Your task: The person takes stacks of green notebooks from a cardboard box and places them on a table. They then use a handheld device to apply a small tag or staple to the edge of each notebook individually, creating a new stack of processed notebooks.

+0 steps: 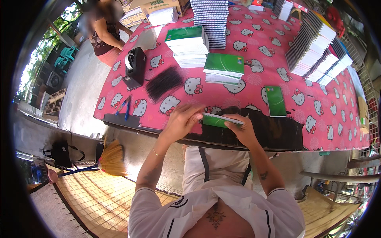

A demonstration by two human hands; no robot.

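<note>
Between the fingers of both hands, at the near edge of the table (317,131), a thin green-covered notebook (216,120) is held flat, its white page edge facing up. The left hand (183,119) curls over the notebook's left end, fingertips (198,116) pressed down on the top edge and thumb hidden beneath, so the fingers are closed on the book. The right hand (243,129) closes on the right end, its fingers (232,123) folded over the cover with the book running leftward out of them.

Just beyond the right hand's fingers, a single green notebook (275,101) lies flat on the pink cartoon-cat cloth. Farther out from both hands stand two stacks of green notebooks (206,55), and left of those a heap of black binding combs (164,82). A black tape dispenser (134,67) sits further left, with blue pens (125,106) near the table's edge. Well off to the right, rows of white-edged pads (317,53) lean in fans. Another person (104,31) stands at the far left corner.
</note>
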